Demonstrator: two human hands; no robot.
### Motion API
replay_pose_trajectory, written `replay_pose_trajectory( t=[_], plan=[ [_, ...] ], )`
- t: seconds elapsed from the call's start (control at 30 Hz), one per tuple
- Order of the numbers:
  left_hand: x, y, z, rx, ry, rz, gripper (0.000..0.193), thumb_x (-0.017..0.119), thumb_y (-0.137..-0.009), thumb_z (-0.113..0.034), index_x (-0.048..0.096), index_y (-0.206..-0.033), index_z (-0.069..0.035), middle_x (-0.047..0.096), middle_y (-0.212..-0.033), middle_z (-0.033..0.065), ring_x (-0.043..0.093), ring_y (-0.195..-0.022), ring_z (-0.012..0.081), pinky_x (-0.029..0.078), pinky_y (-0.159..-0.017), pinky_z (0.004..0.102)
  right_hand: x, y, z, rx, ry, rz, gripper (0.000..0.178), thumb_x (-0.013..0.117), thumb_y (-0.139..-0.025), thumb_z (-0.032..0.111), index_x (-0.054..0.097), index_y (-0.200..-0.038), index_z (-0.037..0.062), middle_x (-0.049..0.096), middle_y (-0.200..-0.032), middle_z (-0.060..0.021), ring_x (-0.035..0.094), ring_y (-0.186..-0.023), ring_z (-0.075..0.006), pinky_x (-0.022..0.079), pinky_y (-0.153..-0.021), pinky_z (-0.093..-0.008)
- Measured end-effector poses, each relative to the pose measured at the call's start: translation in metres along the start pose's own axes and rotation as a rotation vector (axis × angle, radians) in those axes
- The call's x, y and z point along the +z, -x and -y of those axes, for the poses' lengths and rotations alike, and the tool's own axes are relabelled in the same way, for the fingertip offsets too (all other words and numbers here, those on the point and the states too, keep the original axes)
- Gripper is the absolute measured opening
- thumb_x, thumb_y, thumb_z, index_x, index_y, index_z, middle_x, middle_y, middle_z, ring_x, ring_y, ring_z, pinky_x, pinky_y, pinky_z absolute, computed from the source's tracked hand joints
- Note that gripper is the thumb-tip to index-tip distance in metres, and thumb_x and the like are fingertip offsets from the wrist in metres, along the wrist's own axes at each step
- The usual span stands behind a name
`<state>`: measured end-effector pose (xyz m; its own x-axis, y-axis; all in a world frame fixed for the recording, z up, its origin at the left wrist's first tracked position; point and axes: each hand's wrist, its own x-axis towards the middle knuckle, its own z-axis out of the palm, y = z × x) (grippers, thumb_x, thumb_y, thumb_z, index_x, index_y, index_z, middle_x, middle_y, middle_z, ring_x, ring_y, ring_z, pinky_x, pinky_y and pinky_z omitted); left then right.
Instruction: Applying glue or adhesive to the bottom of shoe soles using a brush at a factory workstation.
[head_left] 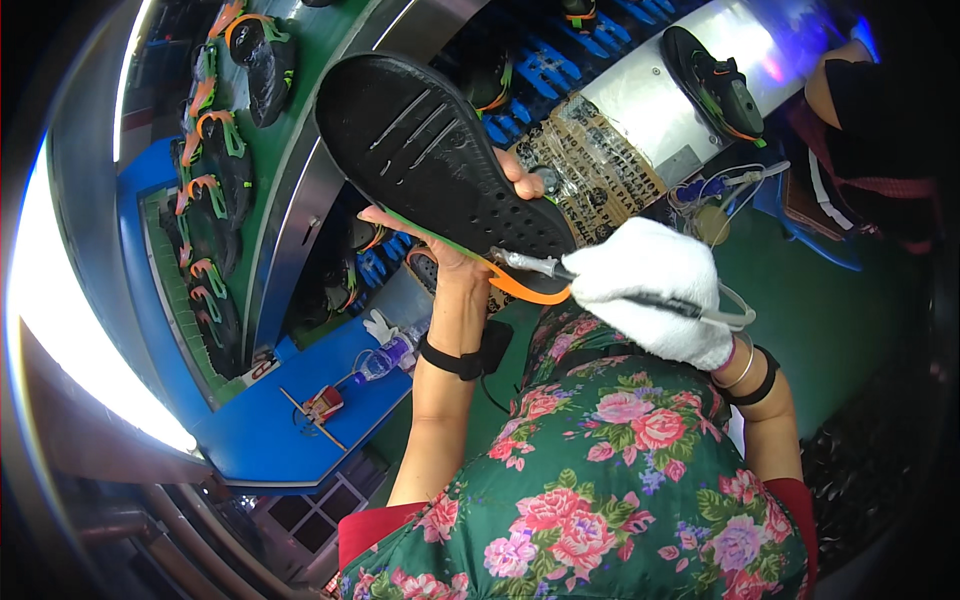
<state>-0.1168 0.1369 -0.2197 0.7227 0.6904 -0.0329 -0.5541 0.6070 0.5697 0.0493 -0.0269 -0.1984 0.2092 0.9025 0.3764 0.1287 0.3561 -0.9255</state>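
Observation:
My bare left hand [455,255] grips a black shoe sole [430,150] from below and the side, fingertips curled over its far edge. The sole is tilted with its inner face up, showing grooves toward the toe and small holes toward the heel. Its surface looks shiny in places, and an orange and green rim shows at the heel. In a white glove, my right hand [650,290] is closed round a thin-handled brush [525,262] with a pale tip. That tip touches or hovers just over the heel edge; I cannot tell which. A thin tube [738,310] loops beside the glove.
On the left, a green conveyor belt [320,40] carries several black shoe parts [220,150]. Below it, a blue bench [270,440] holds a purple-and-clear bottle [385,360] and a small red container [325,402]. Ahead are taped cardboard [600,160], another shoe [715,85] and another person's limb [822,95].

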Motion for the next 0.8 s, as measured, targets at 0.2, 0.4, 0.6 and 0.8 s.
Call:
replay_pose_trajectory(
  t=[0.2,0.4,0.6,0.8],
  plan=[
    [-0.005,-0.007,-0.007,-0.024,-0.076,0.078,0.128,0.044,-0.052,-0.107,0.06,-0.113,0.004,0.062,-0.096,0.0137,0.059,-0.084,0.0236,0.045,-0.08,0.0397,0.003,0.001,-0.003,0.16,-0.171,0.008,0.02,0.082,-0.077,0.001,0.078,-0.096,0.0053,0.077,-0.097,-0.011,0.073,-0.087,-0.0252,0.057,-0.078,-0.0348],
    [-0.004,-0.009,-0.01,-0.04,-0.08,0.109,0.132,0.042,-0.048,-0.109,0.06,-0.11,0.006,0.062,-0.096,0.0164,0.061,-0.083,0.026,0.047,-0.077,0.0421,0.001,-0.004,0.001,0.09,-0.024,0.056,0.014,0.08,-0.079,0.0,0.078,-0.092,0.0033,0.076,-0.095,-0.0115,0.074,-0.089,-0.0239,0.058,-0.081,-0.0353],
    [-0.011,-0.014,-0.014,-0.043,-0.185,0.095,0.133,0.044,-0.049,-0.109,0.059,-0.113,0.007,0.062,-0.097,0.0185,0.061,-0.081,0.0273,0.049,-0.077,0.0426,0.004,-0.007,0.0,0.066,0.019,-0.002,0.015,0.083,-0.073,0.0,0.078,-0.086,0.0063,0.077,-0.092,-0.0116,0.072,-0.078,-0.0239,0.055,-0.07,-0.0338],
    [-0.021,-0.014,-0.012,-0.05,-0.069,0.135,0.142,0.038,-0.053,-0.107,0.042,-0.146,0.001,0.066,-0.107,0.0273,0.067,-0.09,0.0383,0.057,-0.08,0.0507,0.009,-0.007,0.003,0.047,-0.047,0.018,0.017,0.084,-0.071,-0.001,0.078,-0.085,0.0066,0.077,-0.091,-0.011,0.071,-0.078,-0.0236,0.055,-0.071,-0.0341]
  ],
)
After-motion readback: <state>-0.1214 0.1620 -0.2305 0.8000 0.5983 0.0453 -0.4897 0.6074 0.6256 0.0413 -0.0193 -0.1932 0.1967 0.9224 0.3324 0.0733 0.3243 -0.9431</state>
